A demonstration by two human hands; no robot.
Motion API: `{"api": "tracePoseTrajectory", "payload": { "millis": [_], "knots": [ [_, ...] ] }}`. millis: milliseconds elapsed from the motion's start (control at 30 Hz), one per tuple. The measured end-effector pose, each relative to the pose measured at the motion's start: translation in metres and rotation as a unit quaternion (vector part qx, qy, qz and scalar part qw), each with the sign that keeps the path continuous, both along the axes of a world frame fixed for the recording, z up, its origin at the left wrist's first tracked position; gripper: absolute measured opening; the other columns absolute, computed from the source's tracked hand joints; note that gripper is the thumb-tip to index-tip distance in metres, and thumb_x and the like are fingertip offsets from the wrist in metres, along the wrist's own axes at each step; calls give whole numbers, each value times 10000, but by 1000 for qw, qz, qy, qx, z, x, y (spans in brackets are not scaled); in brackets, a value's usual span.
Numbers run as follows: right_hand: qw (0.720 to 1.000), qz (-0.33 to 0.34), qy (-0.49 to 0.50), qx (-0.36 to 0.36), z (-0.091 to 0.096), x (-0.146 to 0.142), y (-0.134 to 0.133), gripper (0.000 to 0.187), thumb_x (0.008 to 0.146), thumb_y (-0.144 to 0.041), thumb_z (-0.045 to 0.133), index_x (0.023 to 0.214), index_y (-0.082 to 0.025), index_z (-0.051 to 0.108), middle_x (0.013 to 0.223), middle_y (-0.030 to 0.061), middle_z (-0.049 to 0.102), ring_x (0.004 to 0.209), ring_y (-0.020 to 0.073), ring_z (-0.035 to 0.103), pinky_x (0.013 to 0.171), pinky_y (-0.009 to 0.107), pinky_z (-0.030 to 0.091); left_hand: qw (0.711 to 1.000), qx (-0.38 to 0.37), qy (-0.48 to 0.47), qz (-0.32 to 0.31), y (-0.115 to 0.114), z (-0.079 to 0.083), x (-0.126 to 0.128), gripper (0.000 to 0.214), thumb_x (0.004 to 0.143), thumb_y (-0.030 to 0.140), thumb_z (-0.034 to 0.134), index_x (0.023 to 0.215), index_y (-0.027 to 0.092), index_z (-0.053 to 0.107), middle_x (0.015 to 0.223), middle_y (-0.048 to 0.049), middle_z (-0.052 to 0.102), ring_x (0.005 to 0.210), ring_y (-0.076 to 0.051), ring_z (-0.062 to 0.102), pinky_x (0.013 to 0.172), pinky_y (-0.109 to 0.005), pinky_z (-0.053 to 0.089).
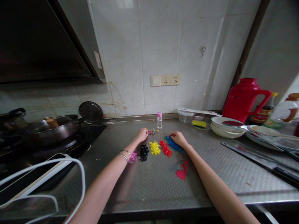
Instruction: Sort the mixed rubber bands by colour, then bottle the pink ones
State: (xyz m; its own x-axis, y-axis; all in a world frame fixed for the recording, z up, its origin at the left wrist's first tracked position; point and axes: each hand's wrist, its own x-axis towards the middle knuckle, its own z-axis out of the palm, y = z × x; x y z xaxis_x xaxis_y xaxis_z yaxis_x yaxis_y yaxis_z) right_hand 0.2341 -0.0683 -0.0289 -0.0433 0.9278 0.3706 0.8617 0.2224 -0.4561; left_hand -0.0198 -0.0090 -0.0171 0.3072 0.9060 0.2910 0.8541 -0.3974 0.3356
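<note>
My left hand [142,135], fingers pinched together, is at the left edge of a small pile of mixed-colour rubber bands [153,132]. Over the top of a pile of blue rubber bands [173,144] lies my right hand [178,138], its fingers curled and closed. What either hand holds is too small to make out. Between my arms sit piles of red bands [165,148], yellow bands [154,147] and black bands [143,152]. Pink bands [133,157] lie beside my left wrist. Behind the mixed pile stands a small clear bottle [159,123] with a pink top.
Red heart-shaped pieces [181,173] lie flat on the metal counter [144,193]. To the right are a knife [252,158], stacked bowls [227,132], a yellow sponge [199,124] and a red thermos jug [244,101]. A stove with a pan [56,130] and a white cable [81,174] are left.
</note>
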Motion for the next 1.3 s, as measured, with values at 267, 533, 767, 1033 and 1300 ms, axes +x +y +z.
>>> {"api": "tracePoseTrajectory", "payload": {
  "millis": [267, 533, 767, 1033, 1300],
  "knots": [
    [1000, 1, 2, 10, -2, 1, 2, 266, 679, -177, 454, 800, -172, 692, 777, 46, 670, 708, 136, 584, 662, 185, 403, 1000, 13, 6, 18, 1, 3, 2, 230, 721, 198, 464, 755, 177, 690, 846, -79, 658, 712, -164, 563, 619, -243, 387],
    [1000, 0, -2, 3, 2, -1, -1, 269, 675, -163, 452, 794, -175, 693, 781, 42, 669, 729, 137, 588, 676, 185, 405, 998, -1, -53, 16, 1, 14, -5, 213, 693, 228, 509, 748, 131, 689, 771, -97, 665, 639, -148, 557, 591, -239, 380],
    [1000, 4, 1, 13, 0, 1, 0, 263, 670, -175, 458, 785, -178, 694, 765, 42, 669, 717, 141, 588, 666, 194, 409, 991, -32, -127, 7, -1, 13, 3, 214, 679, 236, 523, 757, 121, 685, 747, -78, 666, 634, -134, 561, 583, -221, 392],
    [1000, -3, 28, 13, -6, 3, 5, 269, 664, -179, 456, 794, -172, 691, 777, 43, 673, 733, 146, 594, 672, 200, 413, 989, -29, -116, -82, -36, 9, 57, 210, 672, 217, 517, 751, 120, 685, 691, -55, 658, 624, -124, 553, 590, -213, 397],
    [999, 11, 37, 27, -4, 4, 1, 268, 657, -179, 453, 781, -167, 690, 758, 50, 672, 719, 147, 588, 655, 200, 413, 989, 3, -68, -134, -68, 14, 99, 276, 699, 330, 525, 862, 162, 672, 704, -44, 646, 613, -127, 545, 584, -219, 397]
  ]
}}
